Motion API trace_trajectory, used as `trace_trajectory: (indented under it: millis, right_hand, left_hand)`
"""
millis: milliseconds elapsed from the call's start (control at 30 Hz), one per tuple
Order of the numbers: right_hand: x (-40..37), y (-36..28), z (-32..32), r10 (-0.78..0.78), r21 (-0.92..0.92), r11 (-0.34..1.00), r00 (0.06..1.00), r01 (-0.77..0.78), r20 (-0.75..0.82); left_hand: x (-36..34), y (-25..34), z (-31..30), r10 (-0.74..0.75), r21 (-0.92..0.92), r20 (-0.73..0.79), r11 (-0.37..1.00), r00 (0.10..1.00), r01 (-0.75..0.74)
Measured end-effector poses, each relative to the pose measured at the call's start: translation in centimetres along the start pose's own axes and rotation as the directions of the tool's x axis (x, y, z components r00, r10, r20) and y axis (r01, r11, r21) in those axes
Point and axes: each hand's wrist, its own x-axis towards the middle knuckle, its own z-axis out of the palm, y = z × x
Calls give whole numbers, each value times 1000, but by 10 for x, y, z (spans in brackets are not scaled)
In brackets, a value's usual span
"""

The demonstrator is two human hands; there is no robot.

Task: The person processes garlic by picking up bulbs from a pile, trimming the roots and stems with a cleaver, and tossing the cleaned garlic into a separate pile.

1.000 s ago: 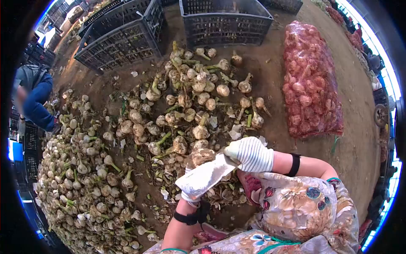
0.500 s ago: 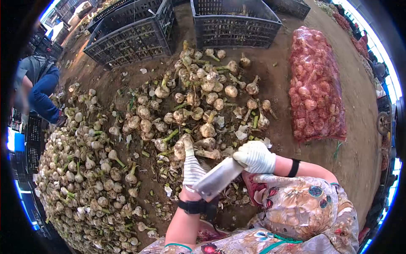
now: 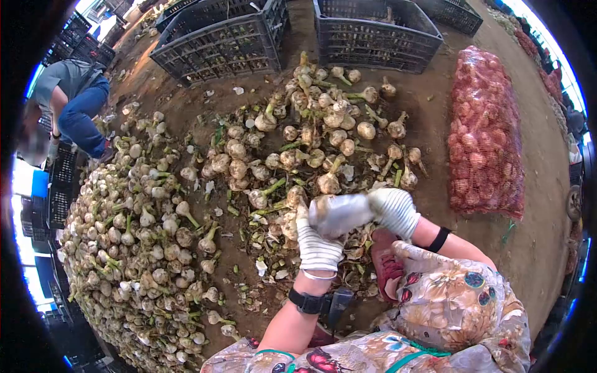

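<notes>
My right hand (image 3: 395, 212), in a white striped glove, is closed round the handle of a cleaver. The cleaver's blade (image 3: 339, 214), smeared by motion, reaches left across the fingers of my left hand (image 3: 317, 245). That hand wears a similar glove and grips a garlic bulb (image 3: 290, 224) beside the blade, with part of the bulb hidden by the fingers. Just ahead lies a loose heap of dirty garlic bulbs (image 3: 336, 118), many with green stems attached. Cut stems and papery skins (image 3: 261, 267) litter the ground around my hands.
A big pile of trimmed garlic (image 3: 143, 261) spreads on the left. Black plastic crates (image 3: 379, 40) stand at the back. A full red mesh sack (image 3: 486, 133) lies to the right. At the far left another person (image 3: 81, 112) bends low. My maroon shoe (image 3: 385, 264) is near the cleaver.
The cleaver has swung from over my left wrist forward to the garlic at my left fingers. My view has shifted, so the crates, sack and piles appear further right.
</notes>
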Motion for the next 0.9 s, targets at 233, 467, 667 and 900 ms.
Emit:
trace_trajectory:
  millis: [233,467,667,900]
  right_hand:
    - [-24,60,3,353,122,934,919,-336,-173]
    - [-14,27,5,180,182,967,984,-179,12]
    - [-25,30,1,174,216,955,974,-203,147]
    - [5,3,-23,184,733,658,981,-171,64]
  left_hand:
    - [-44,194,131,953,383,-197,291,230,-877]
    - [63,128,-53,571,819,-523,543,633,188]
    - [87,131,-108,730,957,-183,-22,658,290]
    - [24,84,5,288,891,440,-22,851,-453]
